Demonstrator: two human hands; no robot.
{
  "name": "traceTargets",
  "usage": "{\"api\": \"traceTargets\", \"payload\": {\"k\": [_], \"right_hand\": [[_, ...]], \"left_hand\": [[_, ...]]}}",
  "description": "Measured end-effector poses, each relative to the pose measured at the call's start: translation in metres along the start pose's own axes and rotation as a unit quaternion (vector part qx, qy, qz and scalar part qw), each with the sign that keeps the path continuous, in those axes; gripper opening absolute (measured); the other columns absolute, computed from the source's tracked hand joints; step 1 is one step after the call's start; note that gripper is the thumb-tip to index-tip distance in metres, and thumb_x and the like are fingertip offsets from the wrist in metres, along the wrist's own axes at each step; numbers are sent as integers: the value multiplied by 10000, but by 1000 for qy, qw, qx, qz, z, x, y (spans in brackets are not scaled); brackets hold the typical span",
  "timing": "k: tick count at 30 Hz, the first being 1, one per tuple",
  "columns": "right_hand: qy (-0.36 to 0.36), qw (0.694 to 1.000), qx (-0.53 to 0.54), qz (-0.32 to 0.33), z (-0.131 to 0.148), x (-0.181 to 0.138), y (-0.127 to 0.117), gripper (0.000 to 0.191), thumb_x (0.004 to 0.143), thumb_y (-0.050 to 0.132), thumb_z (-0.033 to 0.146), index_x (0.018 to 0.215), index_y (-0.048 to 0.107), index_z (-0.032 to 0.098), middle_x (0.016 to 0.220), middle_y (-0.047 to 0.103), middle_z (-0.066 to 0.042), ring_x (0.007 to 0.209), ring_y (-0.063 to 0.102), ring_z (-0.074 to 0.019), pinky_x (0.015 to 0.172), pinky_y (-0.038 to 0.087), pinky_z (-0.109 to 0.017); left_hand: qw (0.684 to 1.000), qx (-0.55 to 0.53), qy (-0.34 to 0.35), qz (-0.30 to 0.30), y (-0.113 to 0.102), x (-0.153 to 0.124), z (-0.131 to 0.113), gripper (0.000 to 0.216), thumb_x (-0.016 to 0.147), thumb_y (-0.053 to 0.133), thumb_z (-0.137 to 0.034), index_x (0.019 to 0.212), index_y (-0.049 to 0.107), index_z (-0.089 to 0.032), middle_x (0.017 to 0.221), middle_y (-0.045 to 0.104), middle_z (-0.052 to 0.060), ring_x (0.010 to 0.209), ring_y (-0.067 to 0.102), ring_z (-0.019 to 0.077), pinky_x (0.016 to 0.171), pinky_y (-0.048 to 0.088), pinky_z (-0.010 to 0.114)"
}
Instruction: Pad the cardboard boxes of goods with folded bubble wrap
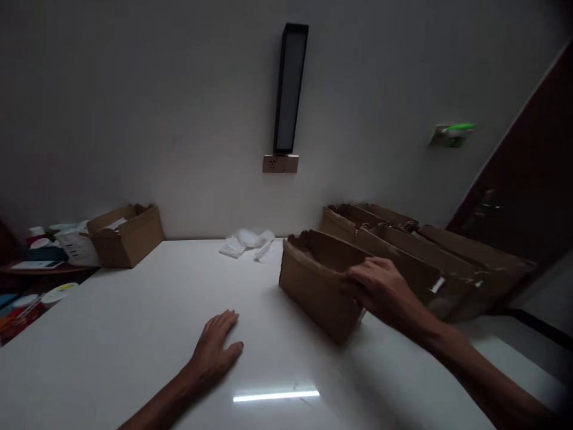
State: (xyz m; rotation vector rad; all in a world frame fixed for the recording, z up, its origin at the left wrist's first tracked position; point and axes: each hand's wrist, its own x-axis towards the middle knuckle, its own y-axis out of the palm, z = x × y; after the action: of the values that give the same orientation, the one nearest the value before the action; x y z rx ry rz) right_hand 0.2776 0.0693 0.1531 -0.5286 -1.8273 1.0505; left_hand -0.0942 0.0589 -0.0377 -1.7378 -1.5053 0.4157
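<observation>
My right hand (pixel 380 285) grips the near rim of an open brown cardboard box (pixel 313 280) that stands on the white table (pixel 134 334), fingers curled over its edge. My left hand (pixel 217 346) lies flat on the table surface to the left of the box, fingers together and stretched out, holding nothing. The inside of the box is hidden from here.
More open cardboard boxes (pixel 403 239) are lined up behind and to the right of the gripped one. Another box (pixel 128 236) sits at the table's far left corner. Crumpled clear plastic (pixel 248 242) lies by the wall. Cluttered shelves (pixel 36 263) stand at the left. A dark door (pixel 528 197) is on the right.
</observation>
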Motion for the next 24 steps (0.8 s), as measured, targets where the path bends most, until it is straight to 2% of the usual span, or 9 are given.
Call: {"api": "traceTargets", "payload": {"k": [3,5,7,9,11,14,17,20,24], "right_hand": [[-47,990,47,-123,17,-61,-24,80,918,586,278,966,643,248,922,733,-42,898,668,-230,954,401,-431],[4,981,54,-185,24,-99,-33,264,885,640,331,1143,616,277,1121,703,-84,1064,633,-292,975,412,-473],[95,968,71,-220,28,-134,-33,383,873,643,386,1241,580,301,1230,653,-100,1132,603,-327,983,426,-501],[181,957,106,-202,29,-159,-23,406,880,614,435,1264,570,313,1228,651,-91,1111,621,-327,954,467,-497],[238,947,164,-140,29,-172,-4,471,870,609,488,1296,548,298,1191,675,-89,1040,663,-309,881,530,-459],[291,918,265,-52,33,-169,26,536,855,593,540,1297,536,243,1135,707,-105,923,706,-270,763,587,-385],[314,893,321,-29,42,-157,52,503,857,559,544,1232,565,208,1111,717,-118,862,716,-253,729,600,-359],[291,899,323,-46,54,-154,71,476,849,564,501,1214,582,197,1089,725,-121,866,717,-254,753,601,-352],[240,913,330,-26,77,-154,89,457,858,564,450,1242,598,204,1116,714,-123,1059,675,-295,914,564,-386]], "left_hand": [[994,-91,-66,5,3,-4,-24,711,750,644,-315,1425,495,-151,1486,486,182,1395,421,377,1151,318,593],[985,-158,-65,26,9,-6,-43,816,743,666,-336,1490,392,-159,1542,403,183,1426,371,372,1165,298,574],[976,-209,-49,43,16,-6,-61,892,733,682,-329,1526,307,-169,1583,325,177,1459,311,361,1183,273,553],[969,-240,-31,49,23,-1,-76,942,705,701,-297,1533,272,-166,1589,303,176,1471,279,355,1196,247,541],[961,-271,-3,46,29,8,-90,955,683,714,-271,1525,276,-163,1568,341,173,1455,306,350,1197,248,528],[933,-356,23,52,35,25,-105,895,687,707,-236,1495,326,-171,1488,465,160,1345,466,333,1141,356,493],[901,-429,17,65,38,29,-110,835,711,673,-182,1479,347,-175,1398,565,145,1230,577,299,1049,462,439],[907,-420,18,24,34,11,-97,763,752,671,-195,1461,388,-184,1409,561,146,1244,574,301,1047,471,421],[943,-325,-25,-71,20,-43,-63,657,820,672,-300,1426,442,-197,1454,522,140,1332,504,312,1121,413,424]]}}
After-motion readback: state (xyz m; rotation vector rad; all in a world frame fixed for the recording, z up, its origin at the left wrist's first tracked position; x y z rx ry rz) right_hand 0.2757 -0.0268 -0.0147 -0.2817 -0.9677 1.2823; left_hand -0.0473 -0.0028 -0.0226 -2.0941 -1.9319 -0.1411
